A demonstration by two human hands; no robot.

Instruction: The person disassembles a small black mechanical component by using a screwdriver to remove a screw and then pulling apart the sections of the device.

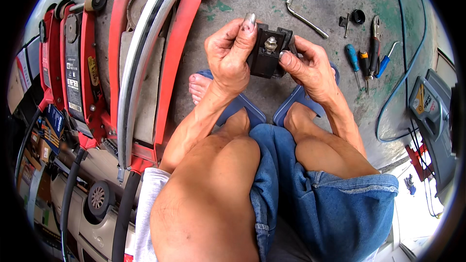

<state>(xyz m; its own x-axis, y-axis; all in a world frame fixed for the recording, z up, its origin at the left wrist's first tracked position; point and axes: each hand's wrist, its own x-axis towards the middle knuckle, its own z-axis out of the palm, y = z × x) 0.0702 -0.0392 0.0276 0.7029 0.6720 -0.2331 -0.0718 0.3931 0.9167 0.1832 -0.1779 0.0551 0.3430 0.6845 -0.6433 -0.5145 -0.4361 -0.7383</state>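
At the far left I have a row of red floor jacks (80,63), parked side by side, probably so they stay out of the working space. A long, curved silver-and-black strip (141,43) crosses in front of the largest jack (189,29); I can't tell whether it rests on it.

In the middle, above the floor and between the blue sandals (298,99), is the black block (264,64). My left hand (227,60) is clamped on its left side, thumb raised along the edge. The metal bolt (270,44) faces up from the block, and I judge the hold is meant to keep it in plain view. My right hand (313,68) is closed on the other side, thumb pressed in, seemingly to steady it; its other fingertips are hidden from me.

Beyond, the bent metal wrench (307,19), the round black cap (357,16), the blue screwdriver (353,58), the pliers (374,43) and the hook pick (386,62) lie on the floor, likely kept there for easy reach.
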